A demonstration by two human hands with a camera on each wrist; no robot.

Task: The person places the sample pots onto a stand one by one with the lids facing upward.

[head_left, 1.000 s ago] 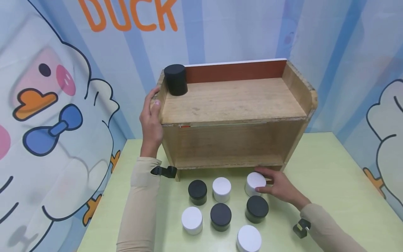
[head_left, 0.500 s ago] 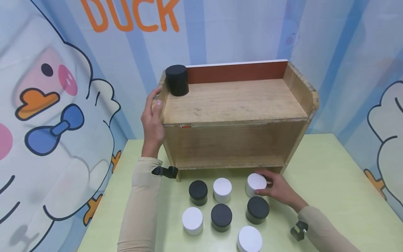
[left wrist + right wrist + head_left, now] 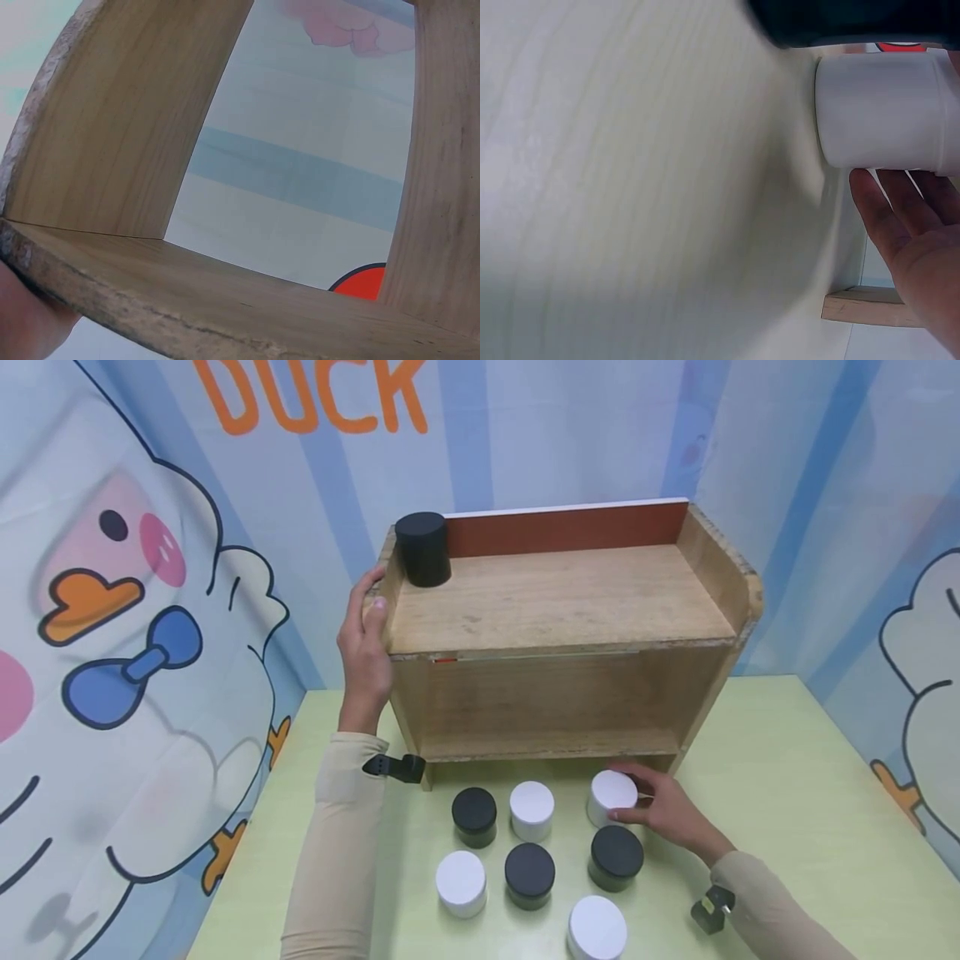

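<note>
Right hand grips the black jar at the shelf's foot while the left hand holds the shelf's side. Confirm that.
Not quite: the right hand grips a white jar, not a black one, as the head view shows. The left hand does hold the wooden shelf by its side.

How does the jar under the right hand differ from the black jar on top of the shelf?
The white jar stands on the green table just in front of the wooden shelf; the black jar stands on the shelf's top board at its back left corner. The right hand wraps round the white jar, while no hand touches the black one, though the left hand grips the shelf's side beside it. Both stand upright and are round.
</note>
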